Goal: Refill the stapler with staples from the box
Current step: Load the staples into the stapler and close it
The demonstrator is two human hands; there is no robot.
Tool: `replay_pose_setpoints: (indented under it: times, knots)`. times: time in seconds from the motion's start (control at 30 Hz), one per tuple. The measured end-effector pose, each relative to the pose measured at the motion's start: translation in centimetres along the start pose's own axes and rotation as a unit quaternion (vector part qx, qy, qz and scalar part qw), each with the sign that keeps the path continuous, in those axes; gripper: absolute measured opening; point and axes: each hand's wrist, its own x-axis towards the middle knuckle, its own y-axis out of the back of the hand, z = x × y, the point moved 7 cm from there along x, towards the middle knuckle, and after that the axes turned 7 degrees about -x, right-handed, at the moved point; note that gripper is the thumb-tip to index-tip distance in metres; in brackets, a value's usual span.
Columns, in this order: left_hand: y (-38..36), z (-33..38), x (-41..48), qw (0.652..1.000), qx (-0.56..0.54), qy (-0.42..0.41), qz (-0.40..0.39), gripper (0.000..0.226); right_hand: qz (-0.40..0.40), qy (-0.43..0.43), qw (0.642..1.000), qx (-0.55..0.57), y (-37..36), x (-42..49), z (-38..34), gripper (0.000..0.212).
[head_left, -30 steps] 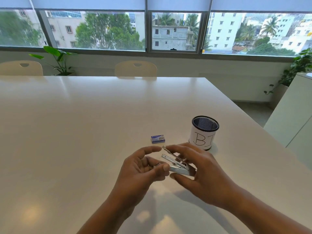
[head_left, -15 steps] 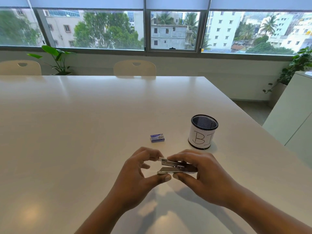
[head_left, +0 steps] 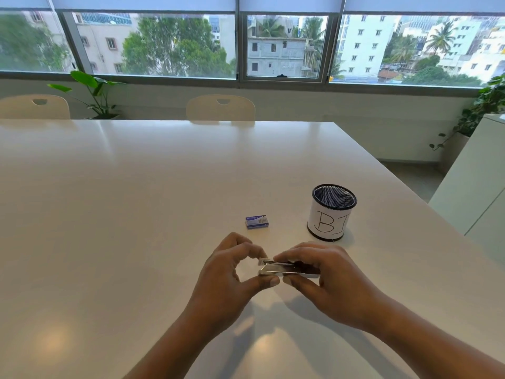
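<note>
Both hands grip the silver stapler [head_left: 287, 268], left hand [head_left: 232, 280] pinching its front, right hand [head_left: 325, 280] wrapping its back. Staple box [head_left: 257, 221] lies closed near the surface's [head_left: 123, 214] right edge. Mesh pen cup [head_left: 330, 212]: contents unclear.

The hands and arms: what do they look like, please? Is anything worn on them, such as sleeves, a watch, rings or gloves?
Both hands are bare: the left hand and the right hand have no gloves. No ring shows on the visible fingers. Both forearms are uncovered down to the picture's edge, with no sleeve, watch or bracelet in view. Nails look short and unpainted.

One stapler [head_left: 287, 268], one staple box [head_left: 257, 221], one mesh cup [head_left: 331, 212], two chairs [head_left: 220, 108]
</note>
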Motion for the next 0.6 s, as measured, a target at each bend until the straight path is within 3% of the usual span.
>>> replay_pose_setpoints:
  times: [0.37,0.6]
  knots:
    - [1.3,-0.2,1.0,0.999,0.01,-0.014,-0.031,0.042,0.072,-0.034,0.995,0.058,1.8,0.2,1.8,0.034]
    - [2.0,-0.9,2.1,0.998,0.037,-0.027,-0.031,0.047,0.054,-0.029,0.992,0.11,1.8,0.9,3.0,0.03]
